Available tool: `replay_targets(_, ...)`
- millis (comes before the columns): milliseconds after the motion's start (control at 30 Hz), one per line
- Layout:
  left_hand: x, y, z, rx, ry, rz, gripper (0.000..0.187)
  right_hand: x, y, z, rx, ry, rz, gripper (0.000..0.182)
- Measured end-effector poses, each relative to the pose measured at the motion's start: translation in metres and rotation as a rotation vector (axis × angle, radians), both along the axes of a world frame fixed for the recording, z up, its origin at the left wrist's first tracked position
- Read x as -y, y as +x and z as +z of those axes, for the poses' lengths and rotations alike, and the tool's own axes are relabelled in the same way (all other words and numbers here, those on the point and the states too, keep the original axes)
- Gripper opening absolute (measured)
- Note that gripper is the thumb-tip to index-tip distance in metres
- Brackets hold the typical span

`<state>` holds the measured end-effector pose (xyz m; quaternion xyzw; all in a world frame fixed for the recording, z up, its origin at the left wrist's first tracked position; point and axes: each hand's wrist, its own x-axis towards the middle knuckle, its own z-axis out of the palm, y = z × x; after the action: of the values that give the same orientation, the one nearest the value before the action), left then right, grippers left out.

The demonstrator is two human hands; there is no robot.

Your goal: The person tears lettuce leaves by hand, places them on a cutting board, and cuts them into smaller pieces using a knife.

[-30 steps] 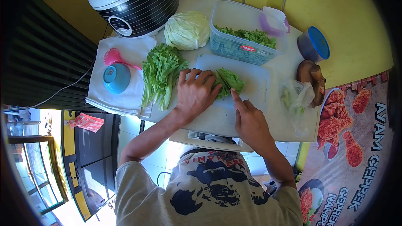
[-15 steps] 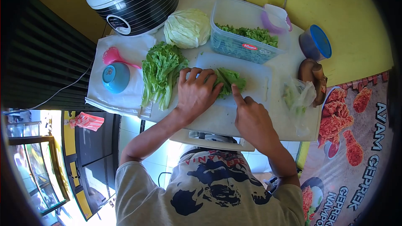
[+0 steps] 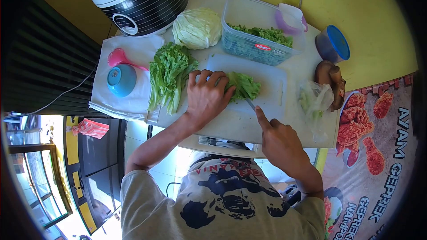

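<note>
My left hand (image 3: 208, 94) is closed over a bunch of green lettuce (image 3: 243, 86) on the white cutting board (image 3: 272, 79), its fingers curled on the leaves. My right hand (image 3: 281, 141) grips a knife (image 3: 251, 103), index finger stretched along the top of the blade. The knife's tip meets the near edge of the lettuce; its handle is hidden in my fist. A larger pile of whole lettuce (image 3: 171, 76) lies left of the board. Behind the board stands a clear plastic container (image 3: 249, 46) with cut lettuce in it.
A cabbage (image 3: 197, 28) and a rice cooker (image 3: 142, 6) stand at the back left. On white plastic sheets lie a blue bowl (image 3: 121, 80) and a pink spoon (image 3: 119, 57). At the right are a plastic bag (image 3: 318, 106) with green scraps and a blue-lidded tub (image 3: 332, 44).
My right hand has drawn the knife back toward my body and slightly right. Before, the blade lay across the lettuce. My left hand stays on the leaves.
</note>
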<state>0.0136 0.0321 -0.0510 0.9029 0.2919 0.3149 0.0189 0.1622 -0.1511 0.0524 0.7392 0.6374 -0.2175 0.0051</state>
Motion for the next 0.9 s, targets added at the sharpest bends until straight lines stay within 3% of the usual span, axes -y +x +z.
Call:
replay_targets(233,-0.002,-0.002,0.006,-0.079,-0.076,0.043,0.04,0.031,0.017,0.008,-0.069,-0.023,0.009,0.07)
replay_targets(333,-0.009,-0.008,0.003,-0.115,-0.11,-0.04,0.043,0.029,0.018,0.006,-0.235,0.214,-0.127,0.055)
replay_targets(433,-0.014,-0.008,0.003,-0.078,-0.189,-0.114,0.037,0.011,0.021,-0.013,-0.341,0.371,-0.124,0.057)
replay_targets(633,-0.018,-0.003,0.017,-0.114,-0.467,-0.121,0.031,-0.002,0.035,-0.055,-0.331,0.41,-0.16,0.054)
replay_targets(833,-0.022,0.001,0.016,0.034,-0.585,-0.128,0.038,-0.006,0.032,-0.046,-0.249,0.419,-0.302,0.048)
replay_targets(900,-0.026,0.003,0.02,0.141,-0.774,-0.209,0.041,-0.016,0.025,-0.032,-0.321,0.458,-0.316,0.047)
